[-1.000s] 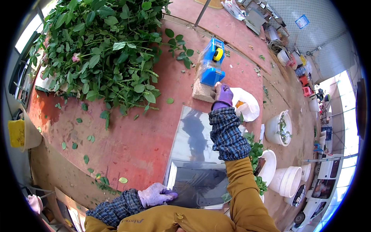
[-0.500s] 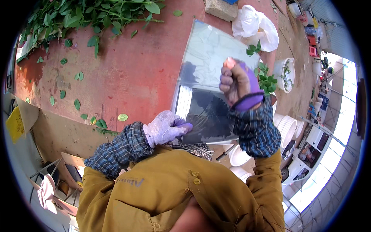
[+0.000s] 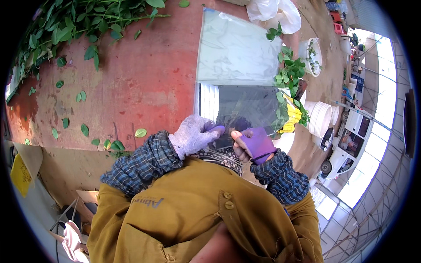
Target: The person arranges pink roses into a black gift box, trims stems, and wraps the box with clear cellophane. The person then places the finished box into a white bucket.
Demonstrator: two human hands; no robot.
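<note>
A stack of clear plastic sheets [image 3: 239,52] lies on the red tabletop [image 3: 149,83]. Its near half looks dark and glossy, with a white striped patch beside it. My left hand [image 3: 193,135], in a pale lavender glove, has thumb and fingers together at the near edge of the plastic. Close to its right is my right hand [image 3: 254,143], in a purple glove with a bare thumb tip. The right fingers are curled in a pinch at the same edge. A bit of clear film shows between the hands; the exact grip points are partly hidden.
Leafy green stems [image 3: 70,26] are heaped at the far left, with loose leaves [image 3: 84,129] scattered nearby. Leaf sprigs [image 3: 290,72] and a yellow wrapper [image 3: 291,116] border the plastic's right side. White buckets [image 3: 319,118] stand beyond the table, near a white vehicle [image 3: 351,142].
My right hand has come down from above the plastic to its near edge, beside my left hand. The left hand stays at that edge. The yellow wrapper has come into sight.
</note>
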